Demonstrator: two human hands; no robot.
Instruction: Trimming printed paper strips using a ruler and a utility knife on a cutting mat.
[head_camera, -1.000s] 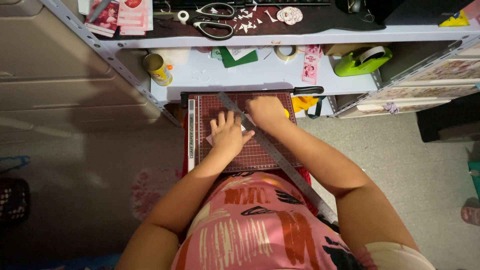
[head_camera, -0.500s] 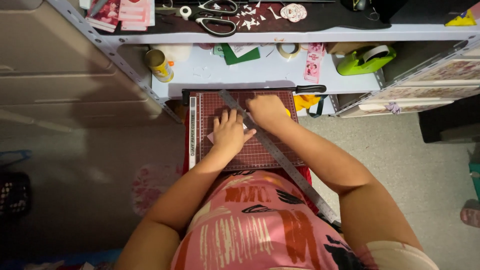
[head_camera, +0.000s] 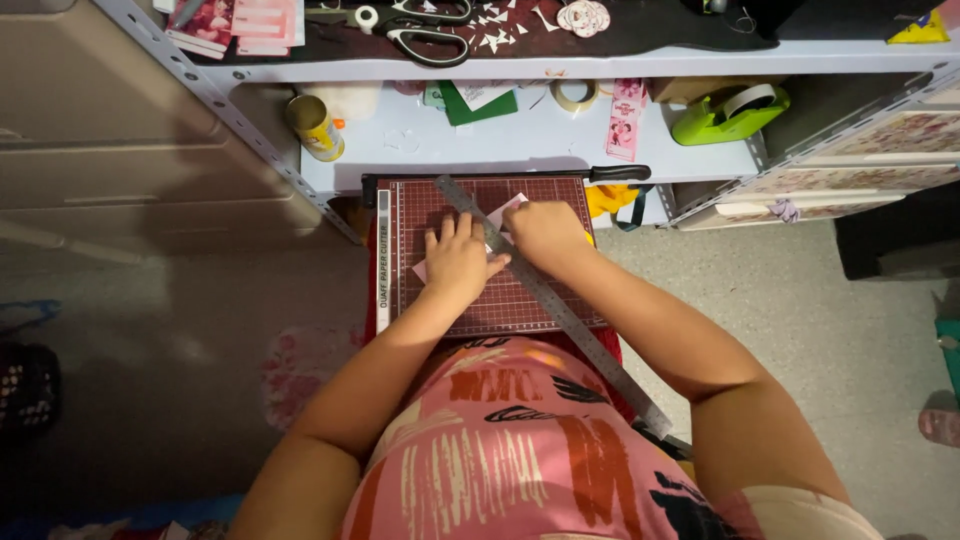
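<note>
From the head camera, looking straight down, a dark red gridded paper trimmer (head_camera: 480, 300) rests on the person's lap, its far edge butting against a pale blue shelf (head_camera: 520, 140). The left hand (head_camera: 458, 262) lies flat on the trimmer's board, fingers spread and pointing away, palm pressing down on a small pale pink paper (head_camera: 500, 214); this grip is an open, flat press and not a pinch. Most of the paper is hidden under the two hands, with only a corner showing just beyond the fingertips and a sliver at the left wrist side. The right hand (head_camera: 545, 232) sits just beside the left, touching it, curled over the paper's right part and over the metal cutting arm (head_camera: 560, 310); whether its grip closes on the paper or merely bears on it I cannot tell. The cutting arm runs slantwise from the board's far edge, under the right hand, toward the person's right knee. On the shelf lie a yellow can (head_camera: 316, 126), a roll of clear tape (head_camera: 575, 94), a pink strip of stickers (head_camera: 626, 120) and a lime green tape dispenser (head_camera: 728, 112). On the level above lie black-handled scissors (head_camera: 425, 38) among white paper scraps (head_camera: 500, 22).
</note>
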